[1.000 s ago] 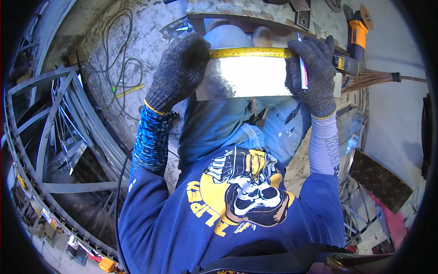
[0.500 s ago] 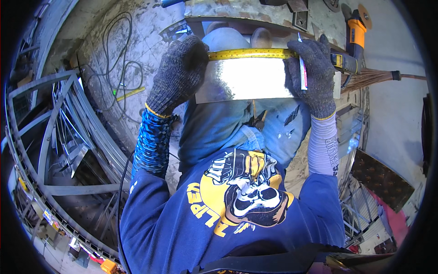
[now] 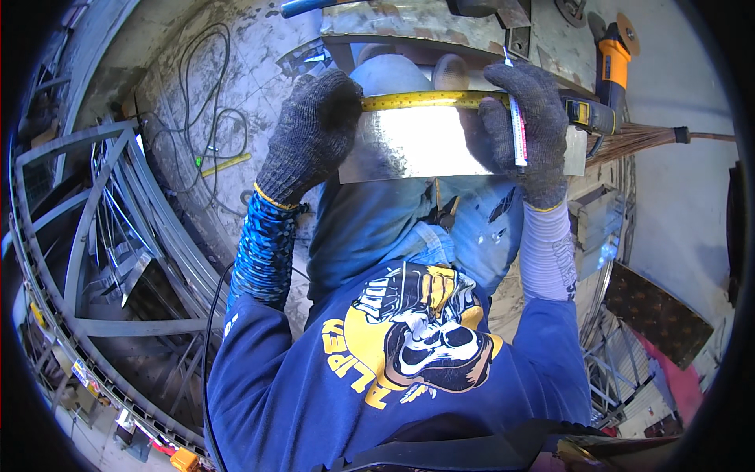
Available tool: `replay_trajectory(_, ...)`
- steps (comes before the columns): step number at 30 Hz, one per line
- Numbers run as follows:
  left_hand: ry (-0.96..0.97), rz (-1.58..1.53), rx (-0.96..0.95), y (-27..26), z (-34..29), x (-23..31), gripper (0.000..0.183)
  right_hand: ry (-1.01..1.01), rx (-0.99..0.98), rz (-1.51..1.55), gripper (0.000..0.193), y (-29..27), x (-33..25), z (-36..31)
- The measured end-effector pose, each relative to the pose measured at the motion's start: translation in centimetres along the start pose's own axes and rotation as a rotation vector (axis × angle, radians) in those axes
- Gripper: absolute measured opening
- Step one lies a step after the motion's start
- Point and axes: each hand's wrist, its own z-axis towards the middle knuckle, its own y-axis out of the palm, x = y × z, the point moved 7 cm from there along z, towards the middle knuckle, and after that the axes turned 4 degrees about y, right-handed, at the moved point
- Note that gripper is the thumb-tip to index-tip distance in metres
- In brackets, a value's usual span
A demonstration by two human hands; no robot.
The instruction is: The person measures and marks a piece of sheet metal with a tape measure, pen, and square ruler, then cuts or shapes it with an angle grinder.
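A shiny rectangular metal sheet (image 3: 417, 141) rests across my lap. Along its far edge stretches the yellow blade of a tape measure (image 3: 429, 100); its black-and-yellow case sits just right of my right hand. My left hand (image 3: 316, 130), in a dark knit glove, is closed at the blade's left end and the sheet's corner; the fingertips are hidden. My gloved right hand (image 3: 535, 130) holds a slim white marker pen (image 3: 518, 138), tip pointing away from me. Its thumb lies over the sheet, and its fingers are by the blade.
A metal work surface (image 3: 425, 25) stands ahead. An orange angle grinder (image 3: 613, 67) and a straw broom (image 3: 641, 138) lie at the right. Metal frames and bars (image 3: 106, 322) fill the left side. A black cable (image 3: 216, 102) loops over the floor near a yellow strip (image 3: 226, 164).
My right hand has shifted left along the blade, carrying the marker pen with it. My left hand has moved slightly right and down, and the sheet has moved a little.
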Motion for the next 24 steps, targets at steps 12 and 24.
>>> replay_trajectory(12,0.07,-0.037,0.065,-0.3,0.4,0.4,0.008,0.481,-0.068,0.98,0.029,2.3,-0.8,-2.3)
replay_trajectory(24,0.039,-0.079,0.067,-0.1,0.1,0.4,0.009,0.434,-0.215,0.553,0.022,3.6,-1.0,-2.8)
